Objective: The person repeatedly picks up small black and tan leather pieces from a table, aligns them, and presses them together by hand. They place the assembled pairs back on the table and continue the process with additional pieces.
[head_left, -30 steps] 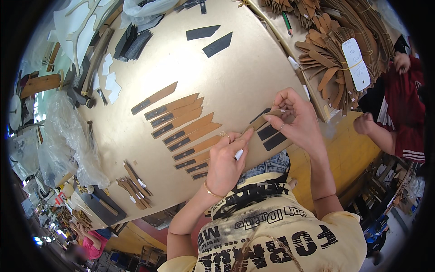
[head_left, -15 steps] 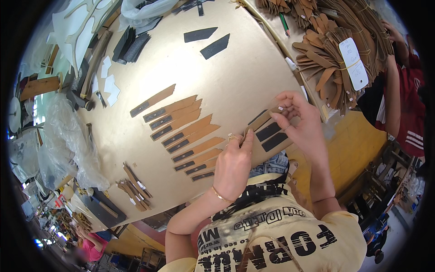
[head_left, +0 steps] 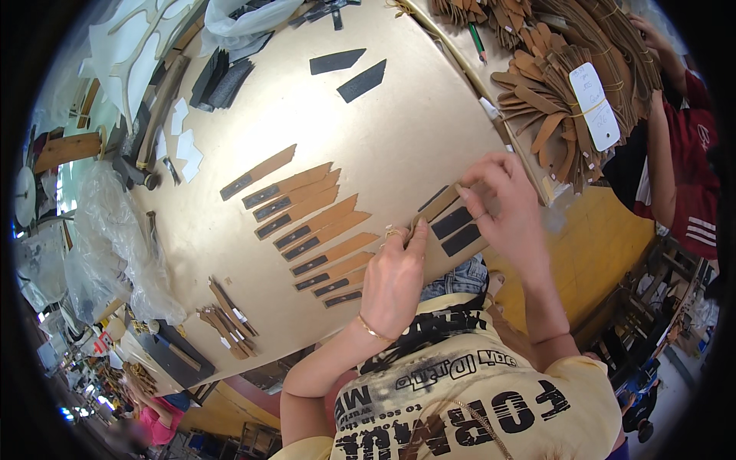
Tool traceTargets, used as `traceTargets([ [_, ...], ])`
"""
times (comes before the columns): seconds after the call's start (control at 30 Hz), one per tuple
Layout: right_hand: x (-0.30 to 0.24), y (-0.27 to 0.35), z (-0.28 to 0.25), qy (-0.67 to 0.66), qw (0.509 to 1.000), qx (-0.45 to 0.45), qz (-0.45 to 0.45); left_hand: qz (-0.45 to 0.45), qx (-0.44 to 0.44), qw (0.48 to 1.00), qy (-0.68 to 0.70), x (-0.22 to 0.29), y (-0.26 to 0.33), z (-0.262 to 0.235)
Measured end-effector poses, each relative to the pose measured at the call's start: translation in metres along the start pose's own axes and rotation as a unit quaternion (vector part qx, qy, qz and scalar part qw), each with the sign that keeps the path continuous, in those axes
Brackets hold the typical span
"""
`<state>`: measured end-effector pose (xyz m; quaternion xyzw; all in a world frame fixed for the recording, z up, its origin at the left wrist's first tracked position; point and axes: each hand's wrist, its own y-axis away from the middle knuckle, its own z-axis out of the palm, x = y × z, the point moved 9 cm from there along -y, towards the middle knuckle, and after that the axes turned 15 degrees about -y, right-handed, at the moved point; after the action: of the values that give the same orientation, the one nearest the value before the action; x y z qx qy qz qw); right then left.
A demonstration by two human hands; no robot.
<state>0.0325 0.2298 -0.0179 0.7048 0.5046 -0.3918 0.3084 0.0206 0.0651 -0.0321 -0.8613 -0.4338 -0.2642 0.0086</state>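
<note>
A brown leather strip (head_left: 440, 205) lies slantwise near the table's front edge, between my two hands. My left hand (head_left: 395, 272) pinches its lower left end with thumb and finger. At the upper right end, my right hand (head_left: 502, 195) has its fingers closed on the strip's tip. Two black rectangular pieces (head_left: 461, 240) sit just below the strip, and the edge of another dark piece shows above it. Left of my left hand runs a slanting row of several tan leather strips (head_left: 307, 222), each with a dark patch on its lower left end.
Bundled brown leather strips (head_left: 548, 111) with a white tag (head_left: 594, 106) are piled at the far right, beside a green pencil (head_left: 477, 42). Black pieces (head_left: 337, 60) lie toward the back. Clear plastic bags (head_left: 115, 238) hang over the left edge. Another person's arm (head_left: 664, 157) reaches in at right.
My right hand has shifted slightly left, its fingers drawn in. The small white mark at the strip's upper end no longer shows. The left hand keeps its place.
</note>
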Motion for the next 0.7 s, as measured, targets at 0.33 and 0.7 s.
traceTargets([
  [0.33,-0.031,0.037,0.032,0.271,0.949,-0.048,-0.154,-0.002,0.006,0.995,0.1,-0.007,-0.008,-0.006],
  [0.7,-0.038,0.03,0.042,0.062,0.988,-0.023,-0.142,-0.004,0.018,0.98,0.2,-0.009,-0.011,-0.022],
])
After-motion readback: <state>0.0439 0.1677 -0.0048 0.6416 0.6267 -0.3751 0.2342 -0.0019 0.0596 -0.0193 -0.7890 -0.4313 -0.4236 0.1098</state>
